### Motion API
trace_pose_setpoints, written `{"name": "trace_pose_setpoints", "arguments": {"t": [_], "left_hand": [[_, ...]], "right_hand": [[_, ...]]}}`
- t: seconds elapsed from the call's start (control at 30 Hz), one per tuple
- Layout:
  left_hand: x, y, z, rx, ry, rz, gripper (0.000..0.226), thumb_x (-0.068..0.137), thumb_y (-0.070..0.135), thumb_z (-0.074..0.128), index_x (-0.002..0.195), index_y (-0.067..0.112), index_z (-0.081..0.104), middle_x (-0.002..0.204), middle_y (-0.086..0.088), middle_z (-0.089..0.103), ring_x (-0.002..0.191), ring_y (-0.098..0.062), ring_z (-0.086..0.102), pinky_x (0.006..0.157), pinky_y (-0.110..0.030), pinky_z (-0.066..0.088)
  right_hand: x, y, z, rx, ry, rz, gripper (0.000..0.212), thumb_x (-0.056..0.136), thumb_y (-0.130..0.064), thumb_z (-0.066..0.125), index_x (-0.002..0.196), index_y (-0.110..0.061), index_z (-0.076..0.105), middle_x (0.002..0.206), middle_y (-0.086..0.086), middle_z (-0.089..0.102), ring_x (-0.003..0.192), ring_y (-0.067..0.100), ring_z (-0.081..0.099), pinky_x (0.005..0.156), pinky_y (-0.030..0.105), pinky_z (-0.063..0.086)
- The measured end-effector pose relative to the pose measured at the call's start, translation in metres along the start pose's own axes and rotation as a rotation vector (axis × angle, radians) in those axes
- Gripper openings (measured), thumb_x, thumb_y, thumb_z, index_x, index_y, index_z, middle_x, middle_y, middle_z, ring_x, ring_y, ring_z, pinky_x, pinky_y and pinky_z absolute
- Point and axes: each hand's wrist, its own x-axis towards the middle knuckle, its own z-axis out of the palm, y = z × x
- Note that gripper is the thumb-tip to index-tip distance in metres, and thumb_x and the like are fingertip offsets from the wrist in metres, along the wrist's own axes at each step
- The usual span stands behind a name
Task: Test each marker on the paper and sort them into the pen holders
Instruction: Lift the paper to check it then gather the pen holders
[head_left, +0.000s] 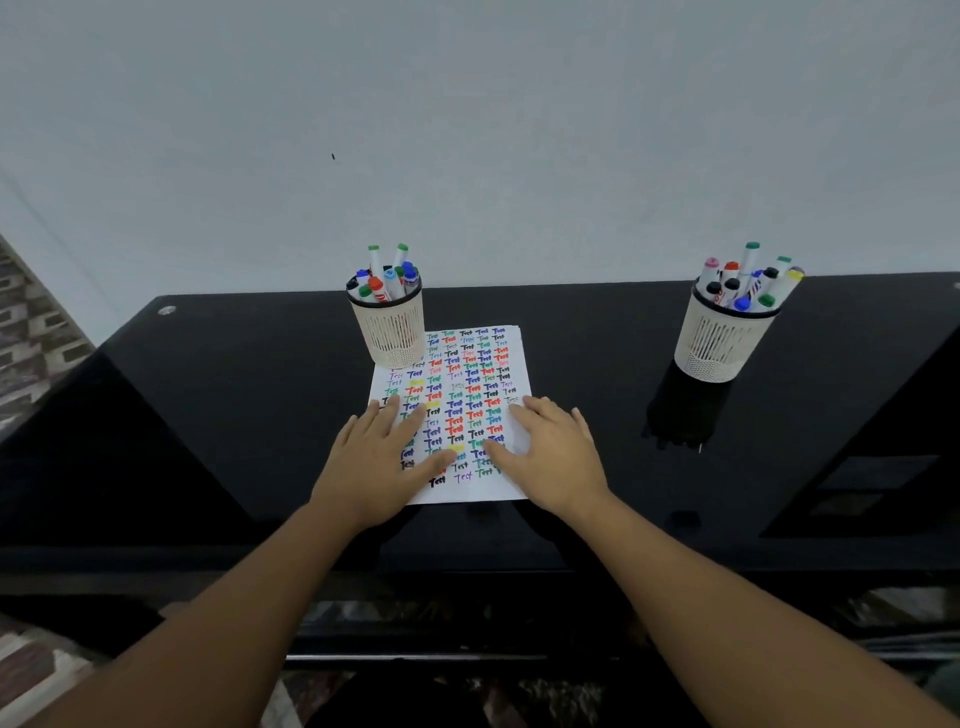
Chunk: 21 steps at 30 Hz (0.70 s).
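Forearms: two bare forearms reach forward from the bottom edge toward the middle of a glossy black surface (234, 415).
Left hand: the left hand (382, 457) lies palm down on the near left part of the paper, fingers (390, 410) straight and slightly apart, holding nothing.
Right hand: the right hand (553, 457) lies palm down on the near right part of the paper, fingers straight and slightly spread, thumb pointing inward, holding nothing.
Paper: a white sheet of paper (467, 384) lies flat, its long axis running away from the person and leaning a little to the right; rows of the word "Test" in many colours cover it.
Left pen holder: a cream slotted left pen holder (392, 332) stands upright on the far left corner of the paper, with markers (387, 275) standing caps up and leaning outward.
Right pen holder: a matching right pen holder (719, 338) stands well apart to the right, also full of capped markers fanning upward.
Background: a plain pale wall (467, 130) rises behind the surface; patterned floor shows at the far left.
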Motion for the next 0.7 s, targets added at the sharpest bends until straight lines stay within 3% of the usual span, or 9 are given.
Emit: {"name": "trace_pose_setpoints", "arguments": {"t": [0.17, 0.23, 0.33, 0.43, 0.57, 0.7], "left_hand": [[0.002, -0.002, 0.002, 0.018, 0.004, -0.003, 0.099, 0.077, 0.098, 0.012, 0.16, 0.043, 0.007, 0.17, 0.005, -0.004, 0.156, -0.016, -0.006, 0.127, -0.043, 0.0], [0.002, -0.003, 0.003, 0.016, 0.006, -0.001, 0.099, 0.077, 0.098, 0.012, 0.16, 0.043, 0.007, 0.17, 0.005, -0.004, 0.156, -0.016, -0.006, 0.127, -0.044, 0.0], [0.002, -0.004, 0.003, 0.011, 0.015, 0.011, 0.1, 0.077, 0.098, 0.011, 0.16, 0.043, 0.008, 0.17, 0.005, -0.003, 0.156, -0.017, -0.005, 0.127, -0.044, 0.001], [0.004, -0.005, 0.004, 0.009, 0.013, 0.012, 0.1, 0.076, 0.099, 0.011, 0.16, 0.044, 0.008, 0.17, 0.005, -0.003, 0.156, -0.017, -0.005, 0.127, -0.044, 0.001], [0.005, -0.006, 0.006, 0.012, 0.025, 0.013, 0.099, 0.077, 0.098, 0.011, 0.16, 0.044, 0.01, 0.17, 0.005, -0.001, 0.156, -0.017, -0.003, 0.127, -0.044, 0.003], [0.005, -0.007, 0.006, 0.011, 0.027, 0.012, 0.097, 0.078, 0.097, 0.013, 0.16, 0.045, 0.011, 0.17, 0.006, 0.0, 0.156, -0.017, -0.003, 0.127, -0.044, 0.003]], "right_hand": [[0.0, 0.002, -0.001, 0.039, -0.002, 0.003, 0.071, 0.097, -0.064, 0.056, 0.154, -0.024, 0.046, 0.161, -0.004, 0.041, 0.151, 0.013, 0.031, 0.13, 0.045, 0.006], [0.002, 0.003, -0.004, 0.141, 0.02, 0.012, 0.066, 0.097, -0.056, 0.062, 0.152, -0.024, 0.047, 0.154, -0.003, 0.047, 0.143, 0.014, 0.041, 0.128, 0.046, 0.019], [0.002, 0.012, -0.015, 0.271, 0.134, 0.055, 0.061, 0.095, -0.049, 0.069, 0.148, -0.025, 0.051, 0.144, -0.002, 0.054, 0.132, 0.015, 0.049, 0.113, 0.043, 0.044], [0.004, 0.035, -0.033, 0.259, 0.291, 0.152, 0.058, 0.094, -0.047, 0.07, 0.146, -0.026, 0.052, 0.142, 0.002, 0.052, 0.133, 0.021, 0.045, 0.11, 0.041, 0.043], [0.007, 0.071, -0.061, 0.371, 0.512, 0.437, 0.062, 0.089, -0.045, 0.077, 0.139, -0.022, 0.05, 0.14, 0.008, 0.047, 0.133, 0.028, 0.039, 0.107, 0.041, 0.042], [0.012, 0.096, -0.08, 0.426, 0.621, 0.614, 0.082, 0.082, -0.039, 0.085, 0.144, -0.015, 0.037, 0.149, 0.016, 0.035, 0.139, 0.034, 0.031, 0.111, 0.046, 0.037]]}}
